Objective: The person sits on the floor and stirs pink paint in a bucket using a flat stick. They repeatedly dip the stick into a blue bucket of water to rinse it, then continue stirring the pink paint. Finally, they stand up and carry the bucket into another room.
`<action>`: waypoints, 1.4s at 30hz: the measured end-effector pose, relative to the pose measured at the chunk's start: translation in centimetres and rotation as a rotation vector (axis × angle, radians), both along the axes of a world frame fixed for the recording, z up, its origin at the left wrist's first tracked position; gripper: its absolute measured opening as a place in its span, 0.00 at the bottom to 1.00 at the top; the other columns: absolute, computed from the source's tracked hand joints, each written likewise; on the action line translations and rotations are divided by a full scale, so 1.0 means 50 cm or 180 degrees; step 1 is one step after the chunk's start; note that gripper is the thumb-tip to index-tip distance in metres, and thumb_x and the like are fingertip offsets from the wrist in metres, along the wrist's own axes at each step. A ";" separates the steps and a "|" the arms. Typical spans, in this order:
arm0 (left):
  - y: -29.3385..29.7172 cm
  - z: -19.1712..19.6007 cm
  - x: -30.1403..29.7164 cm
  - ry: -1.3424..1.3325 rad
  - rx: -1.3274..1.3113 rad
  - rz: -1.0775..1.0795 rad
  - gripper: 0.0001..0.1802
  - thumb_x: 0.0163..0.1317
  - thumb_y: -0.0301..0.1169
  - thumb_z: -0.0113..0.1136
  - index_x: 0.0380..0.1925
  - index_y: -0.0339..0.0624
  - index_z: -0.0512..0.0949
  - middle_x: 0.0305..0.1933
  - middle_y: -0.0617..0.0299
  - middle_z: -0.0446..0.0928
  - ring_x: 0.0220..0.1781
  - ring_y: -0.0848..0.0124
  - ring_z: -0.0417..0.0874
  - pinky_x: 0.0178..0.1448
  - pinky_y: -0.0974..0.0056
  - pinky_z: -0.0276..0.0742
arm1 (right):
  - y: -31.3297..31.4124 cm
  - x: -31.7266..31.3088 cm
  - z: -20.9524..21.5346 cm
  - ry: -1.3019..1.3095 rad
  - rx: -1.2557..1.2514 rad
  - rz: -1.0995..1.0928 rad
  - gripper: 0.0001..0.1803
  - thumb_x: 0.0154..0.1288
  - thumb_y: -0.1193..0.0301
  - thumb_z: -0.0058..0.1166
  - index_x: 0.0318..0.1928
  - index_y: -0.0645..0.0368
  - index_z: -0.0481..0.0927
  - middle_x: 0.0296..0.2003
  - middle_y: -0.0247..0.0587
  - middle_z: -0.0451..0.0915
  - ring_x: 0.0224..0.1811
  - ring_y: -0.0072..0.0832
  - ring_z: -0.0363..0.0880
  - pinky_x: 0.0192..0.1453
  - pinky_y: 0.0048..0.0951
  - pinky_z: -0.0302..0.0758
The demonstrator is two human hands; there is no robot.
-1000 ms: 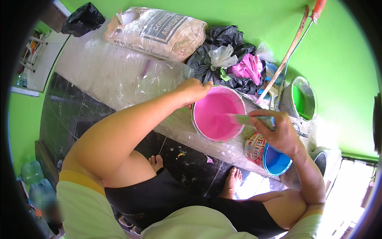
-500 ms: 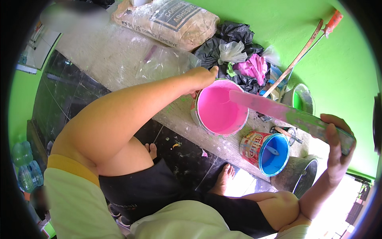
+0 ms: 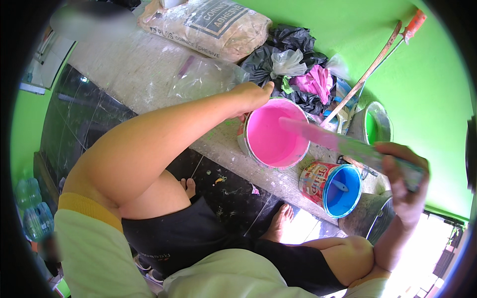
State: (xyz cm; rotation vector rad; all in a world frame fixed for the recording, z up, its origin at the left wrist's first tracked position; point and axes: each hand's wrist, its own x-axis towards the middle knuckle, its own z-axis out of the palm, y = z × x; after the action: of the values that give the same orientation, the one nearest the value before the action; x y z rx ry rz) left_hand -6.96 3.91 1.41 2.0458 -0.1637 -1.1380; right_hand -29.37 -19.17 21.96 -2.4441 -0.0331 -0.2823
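Observation:
A bucket of pink paint point(image 3: 242, 141) stands tilted slightly toward me on the grey ledge. My left hand point(image 3: 252, 98) grips its left rim, thumb up, with most of the fingers hidden behind the wrist. In my right hand point(image 3: 410, 188) is a long flat stirring stick point(image 3: 343, 144), smeared pink and green and a little blurred. Its far end reaches over the bucket's right rim, down to the pink paint point(image 3: 271, 141). Whether the tip dips into the paint is hard to make out.
Right of the bucket, a blue paint tin point(image 3: 315, 183) leans with a brush point(image 3: 340, 186) inside. A dark bucket point(image 3: 355, 221) and a green paint bucket point(image 3: 381, 119) stand nearby. Behind are plastic bags point(image 3: 261, 64), a large sack point(image 3: 208, 30) and a long-handled tool point(image 3: 360, 82) against the green wall.
My right hand has shifted left and slightly down, moving the stick's tip further left over the pink paint. My left hand stays on the rim.

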 end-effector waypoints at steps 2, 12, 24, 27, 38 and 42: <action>-0.017 0.001 -0.007 0.0069 -0.0194 -0.0021 0.44 0.81 0.63 0.35 0.36 0.31 0.85 0.35 0.47 0.86 0.34 0.54 0.89 0.39 0.48 0.88 | 0.014 0.024 -0.032 0.0328 -0.0140 0.0492 0.09 0.72 0.75 0.67 0.49 0.66 0.89 0.41 0.47 0.91 0.37 0.33 0.90 0.42 0.34 0.85; -0.045 0.016 -0.032 0.0064 -0.0408 -0.0178 0.44 0.81 0.63 0.39 0.30 0.29 0.82 0.26 0.49 0.83 0.21 0.59 0.84 0.27 0.52 0.82 | 0.025 0.074 -0.186 0.0837 -0.0023 0.1541 0.13 0.69 0.74 0.70 0.52 0.63 0.89 0.43 0.49 0.91 0.42 0.45 0.92 0.46 0.40 0.87; -0.041 0.026 -0.028 0.0054 -0.0353 -0.0457 0.43 0.83 0.63 0.36 0.41 0.30 0.83 0.31 0.51 0.84 0.29 0.63 0.87 0.31 0.56 0.86 | -0.003 0.086 -0.202 0.0956 -0.0559 0.0850 0.12 0.71 0.72 0.68 0.51 0.64 0.88 0.43 0.54 0.90 0.42 0.49 0.92 0.48 0.41 0.86; -0.039 0.027 -0.027 0.0084 -0.0249 -0.0422 0.44 0.83 0.64 0.36 0.44 0.31 0.84 0.35 0.52 0.85 0.33 0.63 0.88 0.35 0.56 0.87 | 0.002 0.093 -0.183 0.1415 -0.0258 0.0781 0.11 0.72 0.71 0.67 0.50 0.66 0.88 0.42 0.55 0.91 0.41 0.46 0.92 0.48 0.39 0.86; -0.030 0.004 -0.009 -0.0032 -0.0074 -0.0328 0.45 0.81 0.68 0.37 0.45 0.34 0.85 0.36 0.55 0.84 0.36 0.64 0.87 0.39 0.55 0.86 | 0.006 0.108 -0.248 0.1234 0.0685 -0.0096 0.16 0.78 0.66 0.64 0.55 0.66 0.87 0.36 0.50 0.90 0.41 0.29 0.92 0.45 0.34 0.85; -0.030 0.000 -0.002 0.0005 -0.0087 -0.0307 0.44 0.81 0.68 0.38 0.44 0.35 0.85 0.35 0.56 0.84 0.36 0.65 0.85 0.39 0.55 0.84 | -0.045 0.123 -0.290 0.1328 0.1537 -0.0415 0.20 0.81 0.63 0.61 0.60 0.68 0.84 0.44 0.50 0.90 0.45 0.32 0.92 0.49 0.31 0.89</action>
State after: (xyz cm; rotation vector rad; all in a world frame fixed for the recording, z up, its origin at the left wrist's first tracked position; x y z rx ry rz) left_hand -7.06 2.41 1.39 2.0313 -0.2784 -1.1896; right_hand -23.20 -21.41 7.47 -1.9798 0.3384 0.1548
